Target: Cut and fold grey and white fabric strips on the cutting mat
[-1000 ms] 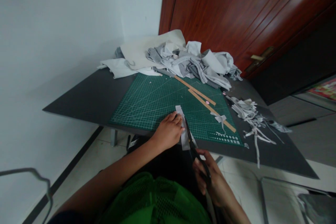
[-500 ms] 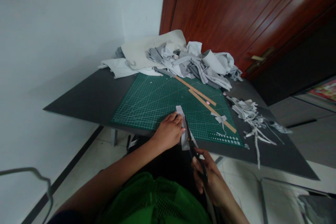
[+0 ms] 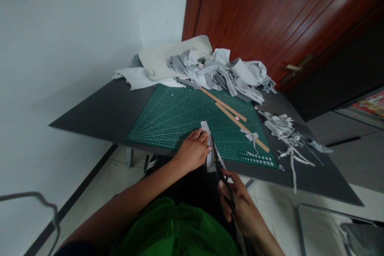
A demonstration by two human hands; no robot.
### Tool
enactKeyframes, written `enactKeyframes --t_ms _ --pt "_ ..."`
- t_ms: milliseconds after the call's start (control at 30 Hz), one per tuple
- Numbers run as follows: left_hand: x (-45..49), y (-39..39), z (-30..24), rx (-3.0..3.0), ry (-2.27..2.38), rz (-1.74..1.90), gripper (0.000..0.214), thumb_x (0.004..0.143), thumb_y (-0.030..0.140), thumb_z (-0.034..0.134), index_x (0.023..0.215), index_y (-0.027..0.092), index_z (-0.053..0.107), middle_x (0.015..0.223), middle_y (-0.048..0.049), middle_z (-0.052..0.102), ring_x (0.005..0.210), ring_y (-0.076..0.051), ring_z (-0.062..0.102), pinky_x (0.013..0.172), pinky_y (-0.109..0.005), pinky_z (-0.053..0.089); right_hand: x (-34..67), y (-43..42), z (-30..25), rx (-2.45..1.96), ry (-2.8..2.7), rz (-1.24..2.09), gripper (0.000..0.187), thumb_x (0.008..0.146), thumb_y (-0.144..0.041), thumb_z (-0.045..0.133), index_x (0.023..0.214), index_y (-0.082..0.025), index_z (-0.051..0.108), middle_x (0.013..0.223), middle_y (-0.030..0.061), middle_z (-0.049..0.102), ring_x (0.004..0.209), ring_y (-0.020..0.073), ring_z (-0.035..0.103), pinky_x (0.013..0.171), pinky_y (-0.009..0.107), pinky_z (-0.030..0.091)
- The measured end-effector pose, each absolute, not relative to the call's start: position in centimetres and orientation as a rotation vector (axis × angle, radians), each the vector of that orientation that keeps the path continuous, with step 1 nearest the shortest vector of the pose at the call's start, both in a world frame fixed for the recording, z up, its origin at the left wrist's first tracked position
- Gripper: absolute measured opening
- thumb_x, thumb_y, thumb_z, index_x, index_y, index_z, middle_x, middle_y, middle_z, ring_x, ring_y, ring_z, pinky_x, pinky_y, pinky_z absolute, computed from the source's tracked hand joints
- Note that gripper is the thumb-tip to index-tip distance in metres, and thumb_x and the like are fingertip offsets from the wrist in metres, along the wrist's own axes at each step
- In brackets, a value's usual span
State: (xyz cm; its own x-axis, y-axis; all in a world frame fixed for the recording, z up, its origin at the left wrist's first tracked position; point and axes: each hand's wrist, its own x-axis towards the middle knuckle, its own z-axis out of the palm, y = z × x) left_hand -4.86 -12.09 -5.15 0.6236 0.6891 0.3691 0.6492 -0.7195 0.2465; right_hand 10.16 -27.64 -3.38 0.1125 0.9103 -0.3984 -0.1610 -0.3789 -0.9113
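A narrow light grey fabric strip [image 3: 211, 164] lies lengthwise at the front edge of the green cutting mat [image 3: 168, 120], its near end hanging past the table edge. My left hand [image 3: 195, 150] presses it down from the left, fingers bent together on the cloth. Black scissors [image 3: 218, 168] are gripped in my right hand [image 3: 237, 196], just in front of the table. Their blades point away from me along the strip's right side, where a thin sliver of cloth [image 3: 221, 162] runs apart from it. My left fingertips are close to the blades.
Two wooden rulers [image 3: 243, 128] lie on the mat's right half, a small scrap [image 3: 252, 136] on one. Crumpled grey and white fabric [image 3: 216, 70] is heaped at the back. Offcuts [image 3: 282, 128] lie right on the dark table [image 3: 99, 116]. A wall and door stand behind.
The scissor handles have come closer together in my right hand. My left hand and the fabric strip stay in nearly the same place.
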Motion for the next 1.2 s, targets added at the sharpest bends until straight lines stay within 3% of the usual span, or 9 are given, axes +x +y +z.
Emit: enactKeyframes --t_ms 200,600,733,833,1000,1200 --pt "-4.9 -12.1 -5.2 2.753 1.146 0.651 0.044 0.103 0.034 0.048 0.136 0.007 0.059 0.143 -0.0157 0.059 0.141 -0.030 0.045 0.120 -0.044 0.035 10.6 -27.2 -3.2 -1.427 -0.664 1.477 0.061 0.072 -0.061 0.082 0.112 -0.026 0.050 0.066 -0.0109 0.052 0.035 0.0030 0.033 0.028 0.014 0.032" --pt "-4.9 -12.1 -5.1 2.748 1.168 0.664 0.044 0.102 0.036 0.048 0.134 0.008 0.059 0.143 -0.0175 0.059 0.140 -0.030 0.048 0.120 -0.043 0.036 11.3 -26.2 -2.6 -1.442 -0.680 1.513 0.059 0.073 -0.059 0.081 0.111 -0.026 0.050 0.065 -0.0114 0.051 0.037 0.0028 0.034 0.029 0.014 0.033" --pt "-4.9 -12.1 -5.1 2.743 1.210 0.660 0.046 0.102 0.035 0.049 0.136 0.005 0.058 0.146 -0.0198 0.056 0.143 -0.031 0.046 0.121 -0.044 0.036 12.7 -25.6 -2.5 -1.471 -0.707 1.377 0.060 0.070 -0.059 0.083 0.107 -0.025 0.051 0.063 -0.0114 0.050 0.037 0.0038 0.035 0.029 0.014 0.031" --pt "-5.0 -12.1 -5.2 2.743 1.265 0.660 0.050 0.102 0.036 0.048 0.140 0.003 0.054 0.149 -0.0209 0.053 0.145 -0.033 0.042 0.121 -0.045 0.035 13.8 -26.0 -2.4 -1.460 -0.787 1.297 0.059 0.074 -0.056 0.083 0.111 -0.025 0.050 0.057 -0.0127 0.045 0.036 0.0046 0.036 0.030 0.014 0.033" --pt "-5.1 -12.2 -5.2 2.759 1.276 0.665 0.048 0.103 0.037 0.047 0.139 0.007 0.055 0.148 -0.0195 0.053 0.145 -0.034 0.041 0.121 -0.049 0.033 15.4 -28.5 -2.0 -1.451 -0.813 1.462 0.050 0.084 -0.055 0.076 0.117 -0.025 0.052 0.062 -0.0104 0.047 0.035 0.0022 0.030 0.029 0.013 0.030" --pt "-5.2 -12.2 -4.4 2.724 1.274 0.626 0.040 0.100 0.036 0.051 0.131 0.011 0.058 0.141 -0.0161 0.058 0.139 -0.033 0.046 0.120 -0.049 0.033 17.2 -31.2 -2.8 -1.520 -0.688 1.563 0.059 0.079 -0.057 0.080 0.122 -0.027 0.053 0.068 -0.0080 0.052 0.037 0.0011 0.032 0.030 0.011 0.029"
